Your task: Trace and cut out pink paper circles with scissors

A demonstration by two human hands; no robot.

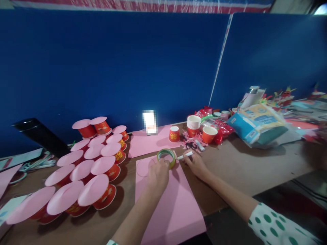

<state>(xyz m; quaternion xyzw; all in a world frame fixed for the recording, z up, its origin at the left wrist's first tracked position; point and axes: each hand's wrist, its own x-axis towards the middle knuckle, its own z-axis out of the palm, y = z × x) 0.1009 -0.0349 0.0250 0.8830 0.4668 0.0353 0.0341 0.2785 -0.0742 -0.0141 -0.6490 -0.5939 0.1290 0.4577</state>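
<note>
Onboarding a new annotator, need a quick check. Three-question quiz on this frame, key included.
1. True or false: the left hand touches the tape roll.
2. Pick one: the right hand holds
A) nothing
B) a white pen
C) the tape roll
3. Fill in: at the left, the pink paper discs sit on upturned red ____.

Key: 1. True. 2. B. 3. Paper cups.

Tape roll [173, 161] shows yellow-green; pen [187, 154] white; paper sheet [176, 207] pink. Discs [93, 190] pink; cups [174, 135] red, gold-printed. Sleeve [281, 226] white with green dots. Partition [114, 68] deep blue; tabletop [245, 163] brown.
</note>
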